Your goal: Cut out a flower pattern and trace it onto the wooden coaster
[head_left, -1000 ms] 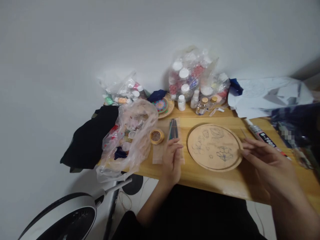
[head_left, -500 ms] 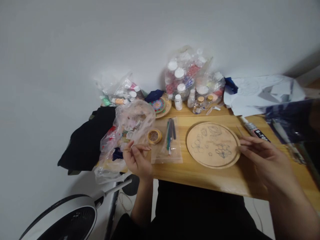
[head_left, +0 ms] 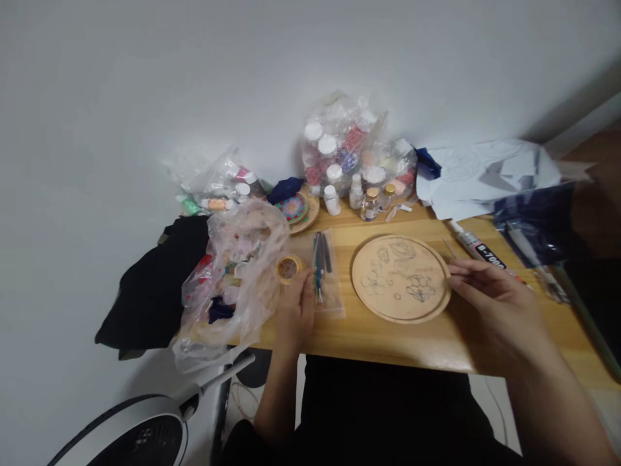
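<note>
At the front of the wooden table, my left hand (head_left: 295, 307) has its fingers closed about the near edge of a small round yellow-brown case (head_left: 288, 268) with a darker patterned top. My right hand (head_left: 490, 294) pinches a thin pointed stick (head_left: 448, 247), tip upward. Its fingertips are beside the right rim of a round wooden board (head_left: 388, 304), which lies flat and carries dark line drawings. Between the case and the board is a clear plastic sleeve (head_left: 334, 301) with several slim tools (head_left: 321, 259) on it.
Crumpled plastic bags (head_left: 252, 239) and black cloth (head_left: 145, 285) lie left. Bags of jars (head_left: 334, 145) and small bottles (head_left: 369, 206) stand along the wall. A glue tube (head_left: 478, 249), papers (head_left: 485, 171) and a dark device (head_left: 594, 304) are right. A pan-like object (head_left: 126, 427) is lower left.
My left hand has come down and right, from a raised pinch to the round case. My right hand keeps the stick by the board. The whole view has shifted slightly.
</note>
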Action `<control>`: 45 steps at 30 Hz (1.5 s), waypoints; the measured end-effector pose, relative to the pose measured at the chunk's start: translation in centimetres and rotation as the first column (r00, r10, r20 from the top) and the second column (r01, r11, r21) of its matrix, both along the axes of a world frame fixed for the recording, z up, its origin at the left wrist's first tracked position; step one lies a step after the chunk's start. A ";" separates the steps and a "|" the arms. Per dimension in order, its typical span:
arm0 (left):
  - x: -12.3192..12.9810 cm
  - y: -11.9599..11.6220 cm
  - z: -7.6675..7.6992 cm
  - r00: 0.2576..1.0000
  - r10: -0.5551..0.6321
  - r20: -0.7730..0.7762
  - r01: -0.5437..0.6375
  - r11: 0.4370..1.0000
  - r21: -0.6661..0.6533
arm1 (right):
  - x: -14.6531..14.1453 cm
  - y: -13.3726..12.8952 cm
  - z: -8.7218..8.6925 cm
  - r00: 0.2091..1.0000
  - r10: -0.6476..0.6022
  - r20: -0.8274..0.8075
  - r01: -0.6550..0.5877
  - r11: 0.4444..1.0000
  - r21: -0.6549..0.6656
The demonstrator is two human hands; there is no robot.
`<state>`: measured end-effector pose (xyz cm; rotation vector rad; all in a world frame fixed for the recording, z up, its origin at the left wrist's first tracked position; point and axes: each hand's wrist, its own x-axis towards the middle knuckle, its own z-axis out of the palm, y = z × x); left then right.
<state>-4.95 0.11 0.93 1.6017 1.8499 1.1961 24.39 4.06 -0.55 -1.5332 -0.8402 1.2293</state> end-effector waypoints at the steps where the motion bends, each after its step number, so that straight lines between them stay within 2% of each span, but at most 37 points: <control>1: 0.1 0.0 0.1 0.995 -0.064 -0.078 0.064 0.998 -0.011 | 0.0 0.0 0.0 1.000 0.000 0.000 0.000 1.000 0.001; 4: 0.4 -0.2 0.4 0.973 -0.127 -0.192 0.140 0.989 0.056 | -0.1 0.0 0.1 1.000 -0.003 0.000 0.003 1.000 0.001; 8: 0.5 -0.5 0.5 0.969 -0.131 -0.209 0.164 0.975 0.147 | -0.1 0.1 0.1 0.999 -0.034 -0.031 0.034 0.999 -0.013; 13: 0.3 -0.4 0.6 0.942 -0.232 -0.243 0.240 0.971 0.004 | -0.1 0.2 0.1 0.999 -0.045 -0.026 0.044 0.999 -0.022; 20: 0.9 0.3 0.5 0.828 -0.411 -0.381 0.349 0.910 -0.224 | -0.1 0.1 0.2 0.999 -0.044 -0.021 0.043 0.998 -0.044; 25: 0.9 0.5 0.0 0.797 -0.470 -0.379 0.371 0.876 -0.308 | 0.0 0.0 0.4 0.999 0.032 -0.012 -0.032 0.995 -0.090; 29: 1.1 0.6 0.3 0.798 -0.482 -0.361 0.372 0.867 -0.332 | -0.1 0.0 0.7 0.997 0.078 0.031 -0.074 0.991 -0.109; 33: 1.6 0.7 1.3 0.787 -0.541 -0.296 0.439 0.828 -0.348 | -0.2 0.2 0.7 0.991 0.107 0.087 -0.097 0.989 -0.111; 35: 1.6 0.5 1.7 0.783 -0.564 -0.263 0.485 0.817 -0.312 | -0.2 0.2 0.5 0.983 0.141 0.113 -0.129 0.986 -0.106; 37: 1.2 0.4 2.1 0.788 -0.569 -0.235 0.530 0.821 -0.213 | 0.0 0.1 0.4 0.976 0.180 0.121 -0.167 0.980 -0.108; 39: 0.1 0.7 2.7 0.807 -0.543 -0.234 0.538 0.838 -0.088 | 0.1 0.0 0.3 0.969 0.218 0.119 -0.205 0.973 -0.110; 41: -1.4 2.0 3.4 0.849 -0.436 -0.299 0.464 0.886 0.026 | 0.3 0.0 0.3 0.958 0.255 0.127 -0.243 0.964 -0.105; 43: -3.2 4.3 4.2 0.876 -0.231 -0.424 0.311 0.941 0.130 | 0.4 0.0 0.3 0.947 0.284 0.148 -0.271 0.957 -0.099; 45: -5.1 7.4 5.0 0.827 -0.028 -0.561 0.144 0.976 0.163 | 0.4 0.1 0.3 0.937 0.300 0.178 -0.287 0.953 -0.092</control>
